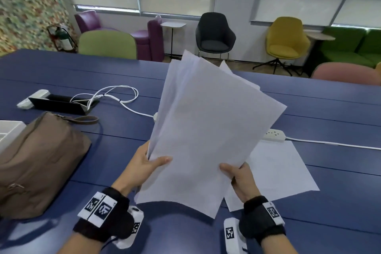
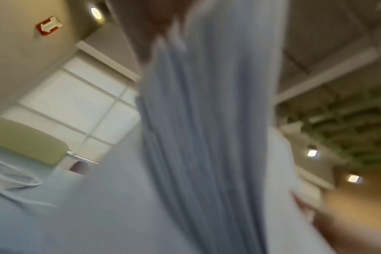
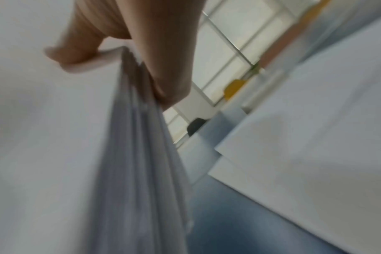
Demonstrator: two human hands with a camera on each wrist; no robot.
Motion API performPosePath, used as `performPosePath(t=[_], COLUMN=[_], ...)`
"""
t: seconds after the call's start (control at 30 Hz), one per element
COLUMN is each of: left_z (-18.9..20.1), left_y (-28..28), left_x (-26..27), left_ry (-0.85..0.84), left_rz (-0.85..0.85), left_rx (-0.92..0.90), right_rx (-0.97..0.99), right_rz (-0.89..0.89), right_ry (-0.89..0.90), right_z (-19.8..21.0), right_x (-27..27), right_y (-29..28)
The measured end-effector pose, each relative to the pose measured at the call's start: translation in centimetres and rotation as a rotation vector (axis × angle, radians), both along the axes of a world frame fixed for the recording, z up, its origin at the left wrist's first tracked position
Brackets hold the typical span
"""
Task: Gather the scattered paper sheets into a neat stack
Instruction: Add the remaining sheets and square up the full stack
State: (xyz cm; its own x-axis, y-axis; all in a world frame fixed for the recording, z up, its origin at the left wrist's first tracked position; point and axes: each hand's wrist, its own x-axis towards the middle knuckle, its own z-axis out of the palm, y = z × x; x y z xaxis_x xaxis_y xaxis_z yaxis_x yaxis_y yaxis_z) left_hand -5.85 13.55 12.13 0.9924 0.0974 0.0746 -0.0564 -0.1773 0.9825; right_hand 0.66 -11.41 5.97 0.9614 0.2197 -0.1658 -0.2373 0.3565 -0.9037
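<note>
The person holds a bundle of white paper sheets (image 1: 208,130) up off the blue table (image 1: 61,68), tilted so its far end rises toward the windows. The left hand (image 1: 144,163) pinches the bundle's left edge near the lower corner, thumb on the front face and fingers behind. The right hand (image 1: 240,179) grips the lower right edge the same way; the right wrist view shows the thumb and fingers clamped on several fanned edges. The sheets are not yet square: corners splay apart at the top and along the left side.

The step in hand appears to be collecting and aligning, partly done. At least one loose sheet (image 1: 276,169) lies flat on the table under and to the right of the bundle, beside a white power strip (image 1: 275,135); the right wrist view suggests two overlapping there.

Next, the person likely needs to add the remaining paper, then loosen both grips slightly and tap the bundle's lower edge on the table so the edges fall flush. A brown bag (image 1: 39,163) sits to the left, clear of that spot.
</note>
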Motion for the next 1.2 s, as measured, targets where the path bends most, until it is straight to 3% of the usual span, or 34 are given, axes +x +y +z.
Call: performPosePath(t=[0.2, 0.43, 0.6, 0.63, 0.77, 0.83, 0.9, 1.0, 1.2], left_z=[-3.9, -5.1, -3.3, -2.7, -1.2, -1.1, -1.0, -0.8, 0.5], left_y=[-1.4, -2.0, -2.0, -1.9, -1.5, -1.5, -1.6, -1.2, 0.4], left_x=[-0.9, -1.8, -2.5, -2.5, -1.7, -1.4, -1.1, -0.9, -0.4], left_ry=[0.037, 0.095, 0.077, 0.033, -0.113, -0.107, -0.096, -0.096, 0.055], left_rz=[0.112, 0.028, -0.036, -0.019, 0.025, -0.002, -0.030, -0.097, -0.344], left_rx=[-0.081, -0.192, -0.237, -0.254, -0.157, -0.148, -0.189, -0.263, -0.318], right_rx=[-0.236, -0.352, -0.468, -0.549, -0.514, -0.498, -0.420, -0.310, -0.184], right_rz=[-0.139, -0.038, 0.067, 0.010, -0.047, 0.068, 0.038, 0.014, -0.138], right_ry=[-0.209, -0.135, -0.106, -0.109, -0.011, -0.069, -0.076, -0.291, -0.447], right_z=[0.4, -2.2, -1.9, -3.6, -8.9, -6.0, -2.0, 1.8, 3.4], right_x=[-1.1, -2.5, -2.6, -2.2, -1.8, -2.2, -1.6, -1.9, -2.3], right_y=[-2.3, -3.6, -4.1, -4.4, -5.2, -5.0, -4.5, -4.4, -3.9])
